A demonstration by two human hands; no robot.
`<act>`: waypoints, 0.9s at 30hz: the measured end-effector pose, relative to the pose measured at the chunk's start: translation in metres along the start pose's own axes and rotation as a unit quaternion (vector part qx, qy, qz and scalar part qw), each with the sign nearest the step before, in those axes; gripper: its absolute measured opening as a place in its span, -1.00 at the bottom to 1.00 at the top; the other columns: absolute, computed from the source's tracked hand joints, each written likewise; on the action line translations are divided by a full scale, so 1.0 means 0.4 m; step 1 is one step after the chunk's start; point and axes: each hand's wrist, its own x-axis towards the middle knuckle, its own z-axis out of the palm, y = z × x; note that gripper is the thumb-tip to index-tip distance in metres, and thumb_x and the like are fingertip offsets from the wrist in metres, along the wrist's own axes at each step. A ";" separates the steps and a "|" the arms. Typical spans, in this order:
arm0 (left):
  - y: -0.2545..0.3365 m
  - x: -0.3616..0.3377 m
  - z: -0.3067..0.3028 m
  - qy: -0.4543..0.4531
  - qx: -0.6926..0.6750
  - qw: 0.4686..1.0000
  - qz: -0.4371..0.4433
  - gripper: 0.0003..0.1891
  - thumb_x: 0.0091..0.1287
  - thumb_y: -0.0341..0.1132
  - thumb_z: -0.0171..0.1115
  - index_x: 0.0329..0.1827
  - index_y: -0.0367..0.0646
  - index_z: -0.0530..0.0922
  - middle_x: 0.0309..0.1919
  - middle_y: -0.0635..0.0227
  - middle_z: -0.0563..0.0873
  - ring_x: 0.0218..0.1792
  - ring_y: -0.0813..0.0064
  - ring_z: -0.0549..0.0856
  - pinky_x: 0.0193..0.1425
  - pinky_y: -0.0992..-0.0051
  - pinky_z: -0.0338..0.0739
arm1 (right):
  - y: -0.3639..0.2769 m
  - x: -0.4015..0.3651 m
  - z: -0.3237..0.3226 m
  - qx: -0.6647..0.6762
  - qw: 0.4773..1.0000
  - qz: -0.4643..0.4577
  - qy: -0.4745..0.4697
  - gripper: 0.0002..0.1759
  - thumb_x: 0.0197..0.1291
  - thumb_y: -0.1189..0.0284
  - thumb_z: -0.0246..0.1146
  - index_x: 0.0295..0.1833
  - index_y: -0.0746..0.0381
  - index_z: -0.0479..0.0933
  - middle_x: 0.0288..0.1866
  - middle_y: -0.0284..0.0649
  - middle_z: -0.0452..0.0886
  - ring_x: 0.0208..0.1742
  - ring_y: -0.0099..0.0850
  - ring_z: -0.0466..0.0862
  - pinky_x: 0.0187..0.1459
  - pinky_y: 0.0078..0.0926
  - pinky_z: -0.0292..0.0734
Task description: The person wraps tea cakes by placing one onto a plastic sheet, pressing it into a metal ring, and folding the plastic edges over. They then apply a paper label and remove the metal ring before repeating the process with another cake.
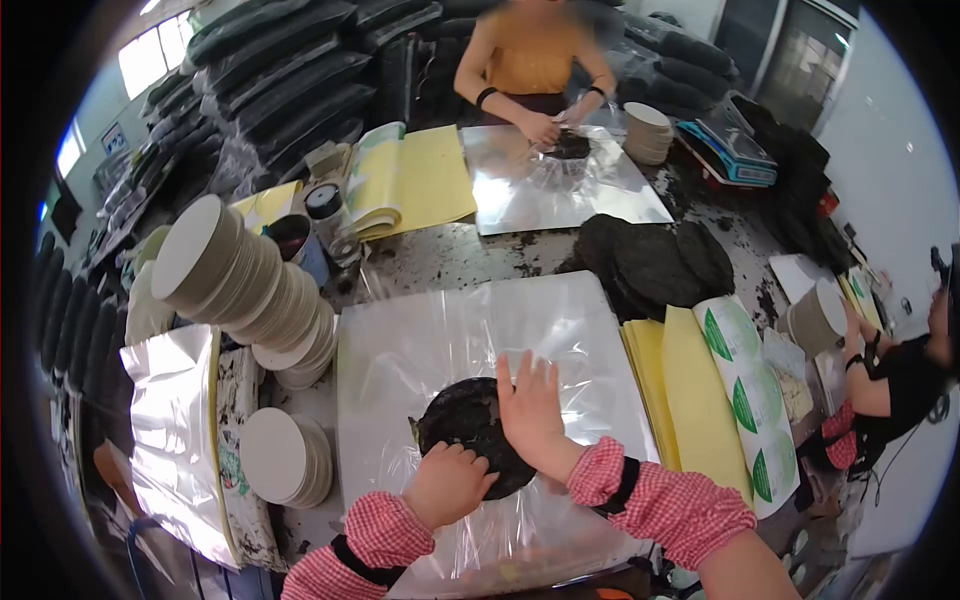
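On the near table (450,255) a slick, flimsy film sheet (420,340) lies; at its middle a dark disc (462,425), likely dense and crumbly, best held by the rim. Right hand (530,415) presses it, fingers spread; left hand (450,487) clenches its near edge.

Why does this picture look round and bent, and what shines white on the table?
Head view: a fisheye lens curves the edges and blackens the corners; there too, light glares off the clear plastic sheet under the dark round cake and off the silvery foil sheet opposite.
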 end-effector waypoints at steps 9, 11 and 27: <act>-0.023 -0.238 -0.079 0.398 -0.197 0.801 -0.400 -0.74 0.28 -0.49 0.34 0.01 -0.30 0.59 -0.25 0.22 0.68 -0.12 0.28 0.69 -0.09 0.34 0.62 | 0.252 -0.303 -0.046 0.094 0.981 0.152 0.075 -0.10 0.18 0.30 0.39 0.54 0.38 0.14 0.36 0.27 0.42 0.40 0.11 0.43 0.42 0.18 0.20; -0.079 -0.295 -0.054 0.260 -0.405 0.781 -0.397 -0.74 0.32 -0.49 0.31 0.05 -0.32 0.57 -0.29 0.23 0.68 -0.24 0.37 0.69 -0.19 0.42 0.62 | 0.258 -0.339 -0.122 0.227 0.961 0.155 -0.013 -0.13 0.18 0.36 0.39 0.53 0.37 0.16 0.18 0.20 0.56 0.26 0.01 0.56 0.35 0.08 0.33; -0.033 -0.098 -0.007 0.190 -0.127 0.972 0.055 -0.15 0.17 0.11 0.45 0.36 -0.31 0.36 0.25 0.08 0.59 0.27 0.04 0.60 0.37 -0.01 0.41 | 0.272 -0.289 -0.214 0.356 0.924 0.139 0.000 -0.29 0.16 0.46 0.39 0.42 0.35 0.33 -0.11 -0.04 0.75 -0.16 -0.19 0.76 -0.03 -0.23 0.64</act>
